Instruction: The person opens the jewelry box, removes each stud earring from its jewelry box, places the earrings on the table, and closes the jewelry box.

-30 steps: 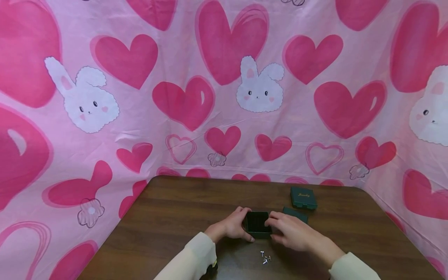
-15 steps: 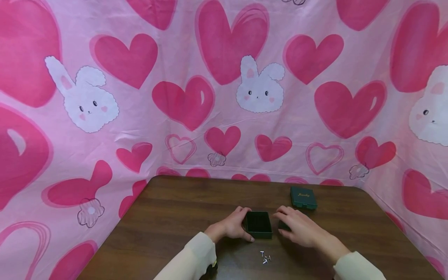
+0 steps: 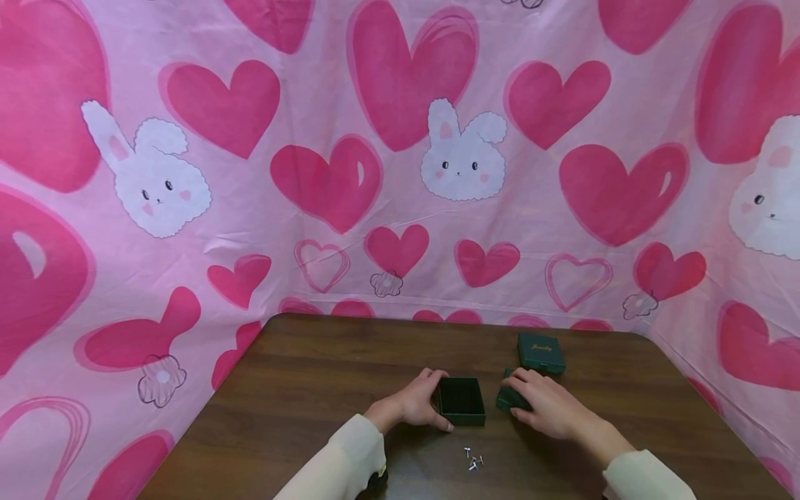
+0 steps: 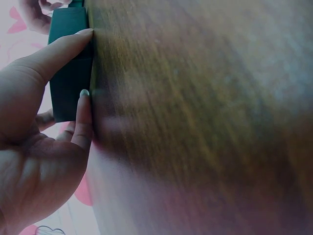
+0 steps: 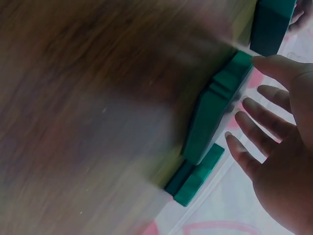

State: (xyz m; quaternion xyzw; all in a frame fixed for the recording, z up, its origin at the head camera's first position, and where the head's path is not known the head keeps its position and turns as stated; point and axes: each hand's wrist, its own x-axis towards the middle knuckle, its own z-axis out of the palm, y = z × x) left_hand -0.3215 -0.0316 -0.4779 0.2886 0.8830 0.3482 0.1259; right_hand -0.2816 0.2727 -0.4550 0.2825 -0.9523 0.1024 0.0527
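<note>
An uncovered dark green jewelry box (image 3: pixel 465 419), black inside, stands on the table. My left hand (image 3: pixel 414 401) holds it from the left, thumb at the near corner and fingers along the far side. Right of it lies a second flat green jewelry box part (image 3: pixel 508 398), perhaps a lid, partly hidden under my right hand (image 3: pixel 550 405). In the right wrist view my fingers (image 5: pixel 266 120) are spread and loosely bent over this green piece (image 5: pixel 208 120), the thumb tip by its end; firm contact is unclear. Several small silver pieces (image 3: pixel 473 460) with thin stems lie in front.
A closed green jewelry box (image 3: pixel 541 352) with gold lettering sits behind my right hand. The brown wooden table (image 3: pixel 350 347) ends at a pink cloth (image 3: pixel 400 292) with hearts and rabbits. A small black thing (image 3: pixel 376 482) shows beside my left sleeve.
My right hand has left the uncovered box's right side and moved right, over the flat green piece, which now lies slightly left of where it was. The left hand stays put.
</note>
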